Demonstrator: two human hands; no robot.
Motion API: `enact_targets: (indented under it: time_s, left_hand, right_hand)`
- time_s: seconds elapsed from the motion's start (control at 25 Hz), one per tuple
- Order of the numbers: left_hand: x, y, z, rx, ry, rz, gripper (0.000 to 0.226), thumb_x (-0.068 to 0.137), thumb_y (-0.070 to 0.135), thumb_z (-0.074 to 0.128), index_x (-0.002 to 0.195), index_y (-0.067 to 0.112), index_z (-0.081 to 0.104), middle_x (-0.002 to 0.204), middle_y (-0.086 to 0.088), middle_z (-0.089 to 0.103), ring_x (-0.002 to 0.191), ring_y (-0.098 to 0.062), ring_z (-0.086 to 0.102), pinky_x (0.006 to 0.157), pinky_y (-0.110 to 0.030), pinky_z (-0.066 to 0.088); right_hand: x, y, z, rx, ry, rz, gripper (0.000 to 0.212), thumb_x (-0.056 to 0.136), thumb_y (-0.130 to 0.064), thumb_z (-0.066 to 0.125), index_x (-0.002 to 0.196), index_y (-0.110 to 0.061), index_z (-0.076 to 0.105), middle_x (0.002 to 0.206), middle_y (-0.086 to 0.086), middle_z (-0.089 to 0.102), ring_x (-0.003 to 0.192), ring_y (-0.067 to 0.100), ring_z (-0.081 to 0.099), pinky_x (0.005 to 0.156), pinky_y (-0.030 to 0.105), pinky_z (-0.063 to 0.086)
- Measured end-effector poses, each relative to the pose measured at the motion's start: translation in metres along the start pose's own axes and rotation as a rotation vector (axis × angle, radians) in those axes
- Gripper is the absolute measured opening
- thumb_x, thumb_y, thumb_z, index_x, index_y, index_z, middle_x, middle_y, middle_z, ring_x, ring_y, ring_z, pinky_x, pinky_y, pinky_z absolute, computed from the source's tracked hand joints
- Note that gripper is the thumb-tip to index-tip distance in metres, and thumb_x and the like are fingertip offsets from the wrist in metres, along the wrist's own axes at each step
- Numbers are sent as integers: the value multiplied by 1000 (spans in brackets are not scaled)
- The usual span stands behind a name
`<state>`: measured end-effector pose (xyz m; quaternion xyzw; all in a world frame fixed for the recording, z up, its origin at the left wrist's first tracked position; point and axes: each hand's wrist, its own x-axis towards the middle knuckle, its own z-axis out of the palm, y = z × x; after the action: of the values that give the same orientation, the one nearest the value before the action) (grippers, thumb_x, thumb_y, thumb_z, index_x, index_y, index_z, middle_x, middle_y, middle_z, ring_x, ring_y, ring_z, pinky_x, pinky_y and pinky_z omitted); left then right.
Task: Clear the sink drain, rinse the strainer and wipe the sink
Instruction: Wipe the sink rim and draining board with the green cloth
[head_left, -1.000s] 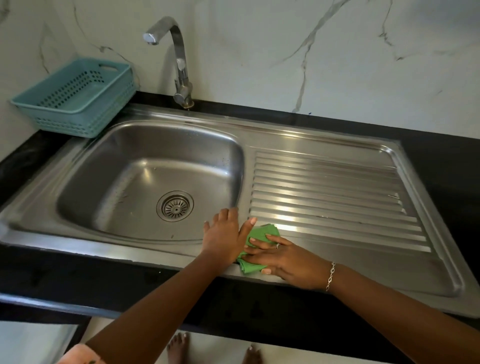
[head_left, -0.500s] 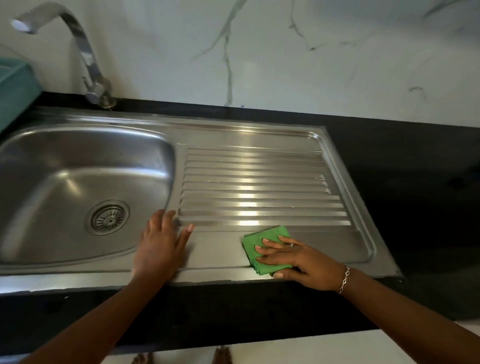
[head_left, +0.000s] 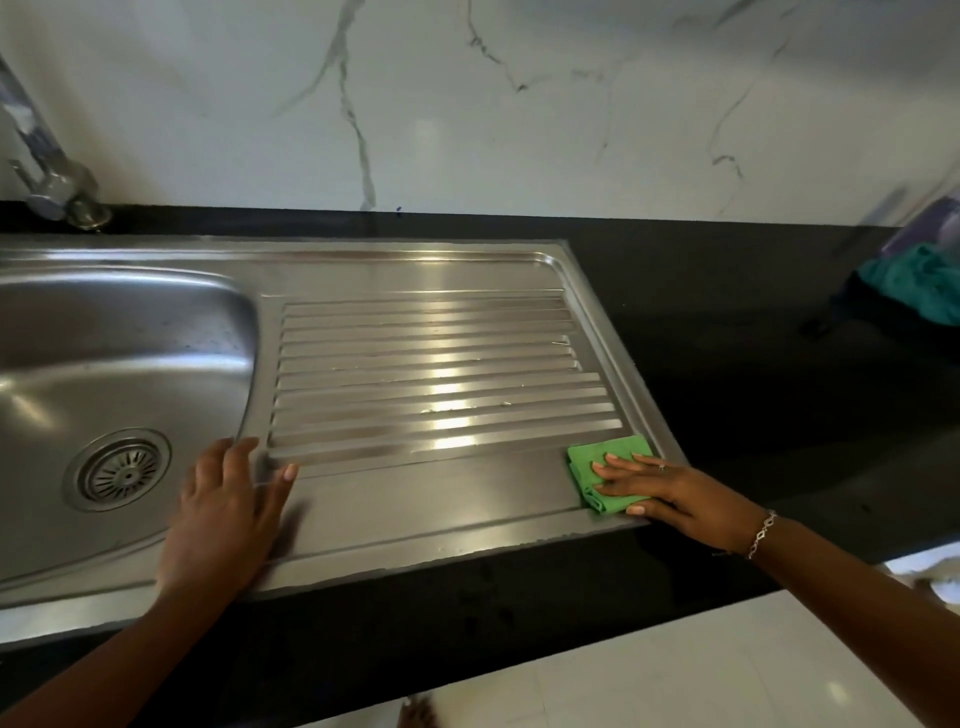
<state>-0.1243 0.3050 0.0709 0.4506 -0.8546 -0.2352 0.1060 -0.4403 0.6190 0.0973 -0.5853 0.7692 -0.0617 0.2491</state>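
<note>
- Since the earlier frames, the cloth has been swept rightward along the front strip of the drainboard, from beside the basin to the near right corner; the view has been carried right with it.
- At far left, the strainer is seated in the drain at the bottom of the basin, and the tap base is seen blurred behind on the bench.
- The left hand is laid flat and empty, fingers spread, on the steel just right of the basin's edge; nothing is grasped by it.
- The ribbed drainboard lies between the hands, with a few specks or droplets seen on its ribs.
- The right hand is pressed flat on the folded cloth, fingers extended rather than curled; the cloth is pinned under the palm, not clenched.
- The cloth lies at the drainboard's right end, so unwiped steel is judged to lie to its left and away from the person. The ribs run left to right, so strokes are best made along that axis; the right hand is the nearer.
- At far right, a teal bundle is seen, blurred.
</note>
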Motion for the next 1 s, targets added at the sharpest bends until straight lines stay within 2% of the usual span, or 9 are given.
enact_targets:
  time_s: [0.16, 0.32, 0.44, 0.52, 0.56, 0.68, 0.76, 0.92, 1.0]
  left_hand:
    - [-1, 0, -1, 5, -10, 10, 48, 87, 33, 52, 125, 6, 43, 130, -25, 44, 121, -44, 41, 100, -58, 38]
    - [-1, 1, 1, 10, 12, 30, 45, 85, 27, 58, 121, 3, 46, 126, -27, 47, 117, -47, 43, 97, -59, 39]
    - [-1, 1, 2, 17, 30, 50, 45, 83, 23, 60, 120, 2, 47, 124, -29, 49, 115, -48, 45, 95, -60, 39]
    - [0, 1, 2, 8, 36, 54, 45, 82, 21, 61, 120, 1, 48, 122, -30, 49, 114, -50, 45, 94, -60, 40]
    - [0, 0, 3, 4, 40, 53, 45, 82, 21, 62, 119, 0, 48, 122, -31, 50, 114, -50, 46, 94, -60, 40]
    - [1, -2, 5, 9, 59, 52, 44, 84, 25, 61, 118, -1, 50, 121, -31, 51, 114, -50, 47, 93, -60, 41]
    - [0, -2, 6, 0, 60, 39, 44, 83, 24, 63, 117, -1, 52, 122, -30, 51, 114, -50, 47, 93, -60, 41]
    - [1, 0, 5, -18, 29, 20, 46, 79, 17, 67, 119, 0, 52, 125, -29, 50, 118, -49, 45, 97, -58, 39]
    - [2, 0, 5, -21, 31, 30, 46, 79, 18, 68, 118, -1, 53, 126, -30, 50, 118, -49, 44, 99, -59, 38]
  right_hand:
    - [-2, 0, -2, 16, 40, 74, 43, 95, -19, 46, 132, -35, 32, 145, -14, 34, 138, 6, 26, 117, 29, 22]
    - [9, -16, -27, 493, 173, 272, 29, 94, -16, 49, 120, -28, 53, 122, 6, 61, 113, 17, 56, 94, 24, 44]
    - [20, -26, -59, 757, 477, 422, 23, 94, -15, 47, 110, -9, 63, 105, 15, 62, 100, 31, 60, 78, 30, 46]
    - [24, -36, -70, 670, 688, 522, 28, 95, -19, 47, 116, -7, 59, 108, 16, 63, 98, 30, 62, 75, 32, 49]
    - [26, -44, -68, 469, 737, 574, 29, 96, -21, 46, 120, -9, 57, 107, 15, 65, 96, 29, 63, 75, 33, 50]
    - [44, -73, -14, -43, 558, 678, 35, 98, -24, 39, 129, -10, 46, 119, 17, 61, 103, 29, 62, 83, 36, 51]
    - [56, -86, 31, -109, 344, 763, 46, 99, -31, 31, 140, -9, 28, 147, 20, 33, 132, 31, 38, 105, 40, 37]
    - [49, -54, 30, -225, 372, 621, 51, 97, -39, 31, 143, -17, 25, 153, 9, 23, 136, 25, 31, 111, 36, 29]
    - [43, -37, 28, -176, 251, 523, 61, 98, -42, 28, 147, -22, 0, 159, 7, -3, 146, 23, 4, 118, 38, 10]
